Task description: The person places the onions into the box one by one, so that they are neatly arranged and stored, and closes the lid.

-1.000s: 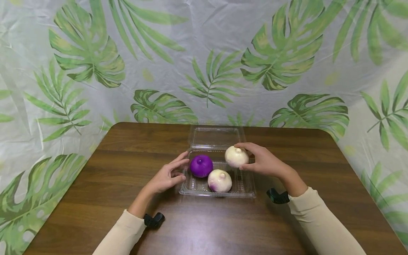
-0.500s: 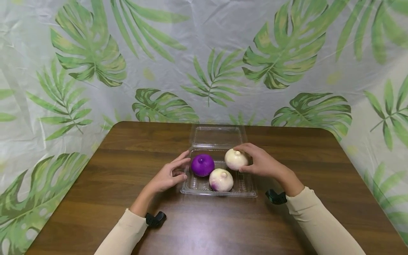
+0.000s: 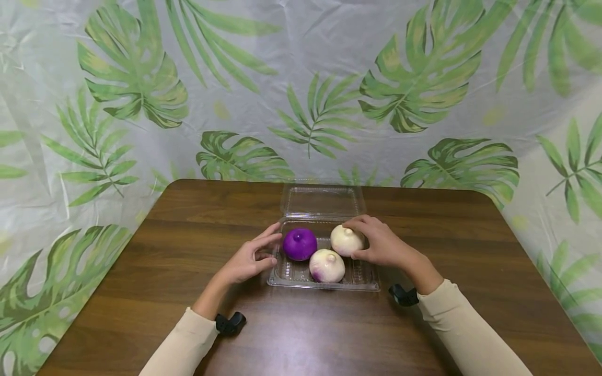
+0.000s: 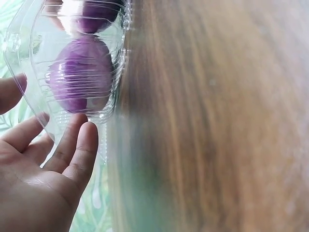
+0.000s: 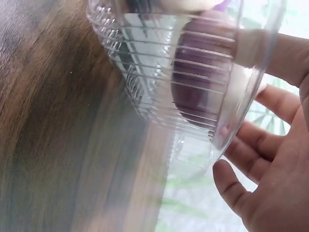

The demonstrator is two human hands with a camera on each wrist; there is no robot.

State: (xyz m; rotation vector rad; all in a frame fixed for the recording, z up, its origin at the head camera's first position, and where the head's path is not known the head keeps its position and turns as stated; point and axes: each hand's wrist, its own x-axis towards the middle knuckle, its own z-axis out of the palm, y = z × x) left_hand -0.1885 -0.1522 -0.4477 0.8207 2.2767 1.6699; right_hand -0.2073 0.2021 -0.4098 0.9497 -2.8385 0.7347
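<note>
A clear plastic clamshell container (image 3: 362,282) lies open on the brown table, its lid (image 3: 321,200) folded back. Inside are a purple onion (image 3: 299,244), a white onion with a purple blush (image 3: 326,266) and a plain white onion (image 3: 345,240). My right hand (image 3: 376,241) grips the plain white onion at the tray's back right, low in the tray. My left hand (image 3: 251,257) rests with straight fingers against the tray's left wall (image 4: 72,108), beside the purple onion (image 4: 79,72). The right wrist view shows the ribbed tray wall (image 5: 159,82) and my right hand's fingers (image 5: 251,159).
The wooden table (image 3: 188,235) has rounded far corners and open surface on both sides of the tray. A leaf-print sheet (image 3: 301,89) hangs behind and around it. Black wrist mounts (image 3: 229,322) sit at both cuffs.
My right hand has lowered the plain white onion down and slightly left into the tray, beside the other two. The left hand has stayed at the tray's left side.
</note>
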